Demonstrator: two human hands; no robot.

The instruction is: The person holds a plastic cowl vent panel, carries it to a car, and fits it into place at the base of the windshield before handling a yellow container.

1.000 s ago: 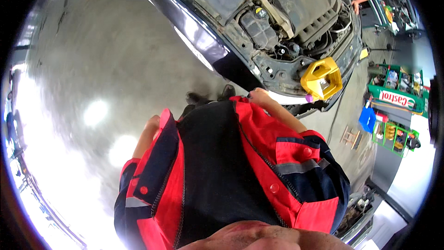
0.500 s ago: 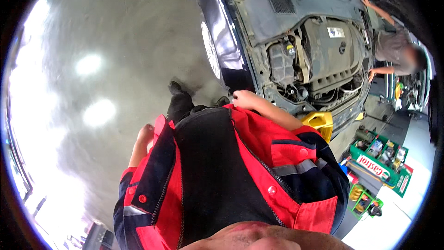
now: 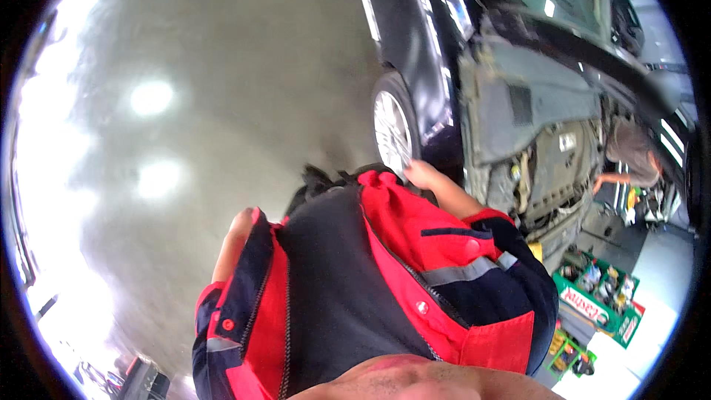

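Note:
My right hand hangs at my side with its fingers curled in, and I see nothing in it. In the picture it overlaps the lower edge of the car's front wheel; whether they touch cannot be told. My left hand hangs low on the other side beside the open red and navy jacket, whose flap hides its fingers. To my right stands a black car with its engine bay uncovered. A grey fender cover lies over its near side.
Beyond the engine bay another person in a grey shirt reaches toward it. Green trays of bottles and parts stand at the right, with a smaller bright green crate nearby. Grey shiny floor spreads to the left.
The car has shifted right in my view, and its windscreen now shows more. My right hand has moved slightly right, toward the wheel in the picture. The yellow piece by the bumper is mostly hidden.

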